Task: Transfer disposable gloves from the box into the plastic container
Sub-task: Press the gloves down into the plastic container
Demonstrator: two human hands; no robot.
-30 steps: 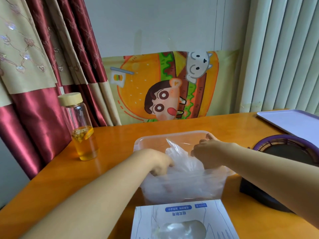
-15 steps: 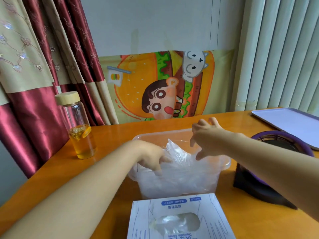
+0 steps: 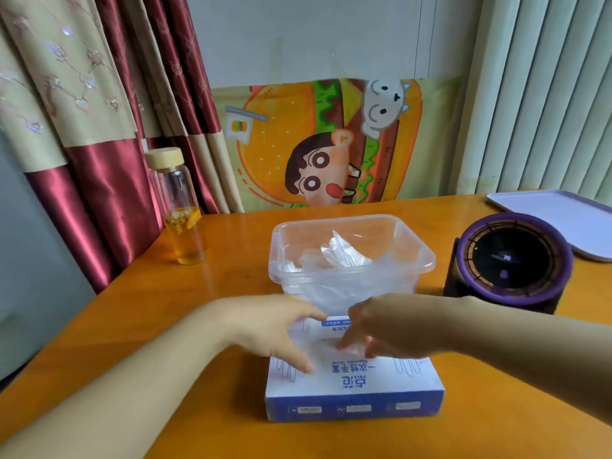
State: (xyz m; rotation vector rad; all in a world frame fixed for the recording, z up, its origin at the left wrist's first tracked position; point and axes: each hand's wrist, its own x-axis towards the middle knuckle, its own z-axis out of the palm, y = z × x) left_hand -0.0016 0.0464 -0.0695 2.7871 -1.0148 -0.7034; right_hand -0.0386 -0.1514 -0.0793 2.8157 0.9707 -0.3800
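Box [image 3: 356,380]: lies on the worktop [image 3: 165,309] directly under both hands, its long axis running left to right across the person.
Opening: in the box top, with the film of a glove [image 3: 326,345] showing in it.
Left hand [image 3: 275,329]: fingers straight, lying flat on the left part of the box top.
Right hand [image 3: 387,326]: fingertips dip onto the film at the opening; blur hides whether they pinch it.
Hands: close together but not touching.
Nearer hand: the right, already at the opening.
Plastic container [image 3: 424,260]: straight beyond the box, open, with gloves [image 3: 341,256] piled inside; the hands hide whether it touches the box.
Coming move: likely a short lift and carry away from the body.
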